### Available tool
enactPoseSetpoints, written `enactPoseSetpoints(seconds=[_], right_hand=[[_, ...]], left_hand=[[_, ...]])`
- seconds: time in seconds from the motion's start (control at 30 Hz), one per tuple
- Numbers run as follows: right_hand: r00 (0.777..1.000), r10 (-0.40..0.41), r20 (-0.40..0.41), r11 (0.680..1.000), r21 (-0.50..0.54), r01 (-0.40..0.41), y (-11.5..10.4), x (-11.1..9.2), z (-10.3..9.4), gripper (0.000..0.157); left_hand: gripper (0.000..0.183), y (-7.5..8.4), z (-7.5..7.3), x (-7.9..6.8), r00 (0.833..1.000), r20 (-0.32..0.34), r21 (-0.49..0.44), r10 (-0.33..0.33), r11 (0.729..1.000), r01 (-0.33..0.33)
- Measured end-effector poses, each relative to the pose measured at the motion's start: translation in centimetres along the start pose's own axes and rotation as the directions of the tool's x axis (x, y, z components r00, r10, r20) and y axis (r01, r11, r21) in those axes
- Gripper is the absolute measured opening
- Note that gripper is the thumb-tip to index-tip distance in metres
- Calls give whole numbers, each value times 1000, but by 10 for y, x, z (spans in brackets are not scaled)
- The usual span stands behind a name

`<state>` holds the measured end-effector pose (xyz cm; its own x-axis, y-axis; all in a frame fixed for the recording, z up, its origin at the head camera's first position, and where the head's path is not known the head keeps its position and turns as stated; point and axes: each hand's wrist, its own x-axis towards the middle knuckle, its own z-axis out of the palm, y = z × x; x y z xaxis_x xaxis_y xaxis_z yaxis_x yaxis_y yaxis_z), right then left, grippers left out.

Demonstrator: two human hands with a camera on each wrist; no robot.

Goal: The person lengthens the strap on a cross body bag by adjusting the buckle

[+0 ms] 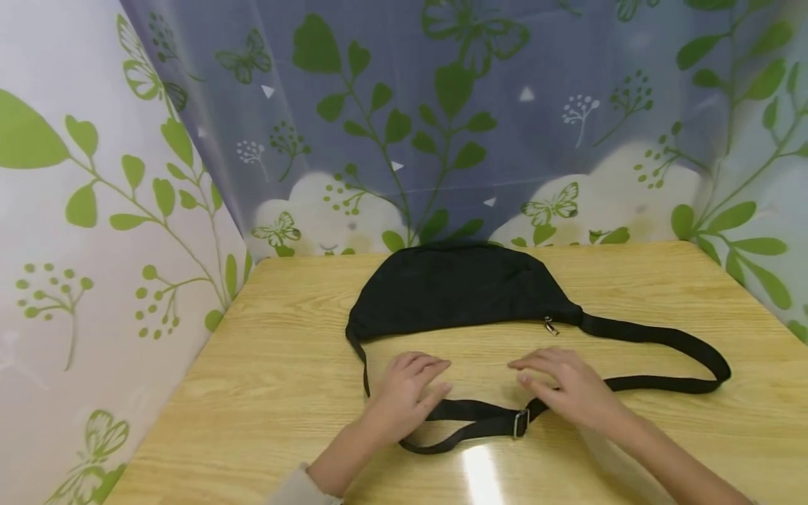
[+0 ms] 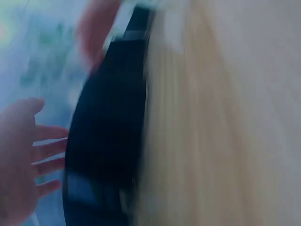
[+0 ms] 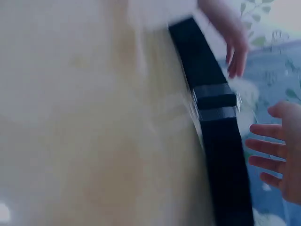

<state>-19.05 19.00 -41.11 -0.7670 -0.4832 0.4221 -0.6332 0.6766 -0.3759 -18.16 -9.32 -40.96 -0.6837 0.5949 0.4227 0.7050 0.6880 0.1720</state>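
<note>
A black waist bag lies flat toward the back of the wooden table, its strap looping out to the right and round to the front. My left hand hovers over the front left stretch of strap, fingers spread and relaxed. Opposite it, my right hand is above the strap, just right of the metal slide buckle. Neither hand holds anything. In the right wrist view the strap's buckle shows close up, beside my right hand. The left wrist view is blurred; the black strap crosses it.
A metal zipper pull hangs at the bag's right lower edge. Behind the wooden table hangs a blue and white cloth printed with green leaves and butterflies. A patterned white wall covering stands along the left side.
</note>
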Motion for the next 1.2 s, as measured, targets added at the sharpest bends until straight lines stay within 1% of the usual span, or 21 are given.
enactPoseSetpoints(seconds=[0.07, 0.1, 0.17, 0.23, 0.3, 0.33, 0.4, 0.47, 0.53, 0.6, 0.67, 0.77, 0.83, 0.87, 0.9, 0.93, 1.0, 1.03, 1.13, 1.17, 1.2], right_hand=[[1000, 16, 15, 995, -97, -14, 20, 11, -15, 25], [999, 22, 41, 988, -154, -15, 31, 16, -22, 27], [995, 21, 102, 962, -273, 7, 56, 24, -32, 33], [986, -2, 164, 933, -354, 61, 77, 28, -37, 38], [974, -42, 223, 915, -383, 127, 95, 30, -37, 41], [968, -65, 241, 910, -383, 157, 102, 31, -36, 41], [956, -108, 272, 902, -377, 209, 113, 32, -33, 41], [946, -111, 306, 903, -365, 224, 120, 34, -33, 42], [935, -80, 345, 919, -338, 203, 125, 37, -35, 43], [920, -28, 390, 936, -313, 161, 129, 41, -40, 45], [901, 17, 434, 950, -288, 120, 132, 44, -45, 47], [873, 37, 486, 958, -266, 108, 136, 47, -50, 48], [862, 36, 506, 958, -262, 114, 138, 47, -52, 48], [859, 37, 511, 959, -260, 114, 138, 47, -52, 48], [858, 35, 512, 959, -260, 116, 138, 47, -53, 48], [859, 34, 511, 958, -261, 118, 139, 47, -53, 48], [860, 38, 508, 959, -261, 111, 138, 47, -53, 48], [861, 41, 508, 959, -260, 108, 137, 47, -54, 48], [857, 49, 513, 963, -252, 95, 135, 46, -55, 49], [855, 54, 516, 965, -246, 88, 134, 46, -55, 49], [853, 56, 518, 967, -241, 83, 134, 46, -55, 49]], left_hand=[[45, 25, 4, 13, 992, 111, 101, 58, 993, -69], [49, 36, 7, 19, 981, 172, 135, 88, 984, -112], [56, 57, 16, 30, 943, 303, 185, 139, 962, -201], [59, 71, 25, 36, 890, 425, 188, 165, 946, -265], [57, 78, 33, 40, 849, 491, 162, 195, 937, -309], [55, 79, 36, 40, 834, 510, 149, 209, 934, -325], [51, 79, 38, 39, 821, 513, 103, 250, 932, -348], [49, 75, 36, 35, 816, 493, 33, 301, 931, -364], [48, 70, 32, 28, 809, 464, -60, 360, 924, -377], [48, 66, 27, 20, 794, 437, -164, 423, 905, -392], [47, 63, 20, 9, 770, 405, -264, 492, 870, -417], [46, 64, 10, -10, 717, 403, -362, 569, 819, -446], [46, 66, 5, -21, 696, 406, -395, 592, 801, -450], [47, 67, 3, -25, 690, 420, -396, 590, 803, -445], [49, 68, 0, -27, 685, 437, -387, 582, 810, -442], [50, 68, -2, -29, 688, 449, -368, 571, 819, -439], [52, 65, -6, -27, 709, 480, -298, 516, 856, -422], [52, 62, -8, -24, 728, 485, -247, 484, 875, -418], [55, 49, -13, -18, 803, 472, -80, 365, 924, -374], [57, 43, -14, -17, 823, 468, -52, 323, 939, -339], [59, 37, -14, -16, 836, 467, -32, 288, 950, -310]])
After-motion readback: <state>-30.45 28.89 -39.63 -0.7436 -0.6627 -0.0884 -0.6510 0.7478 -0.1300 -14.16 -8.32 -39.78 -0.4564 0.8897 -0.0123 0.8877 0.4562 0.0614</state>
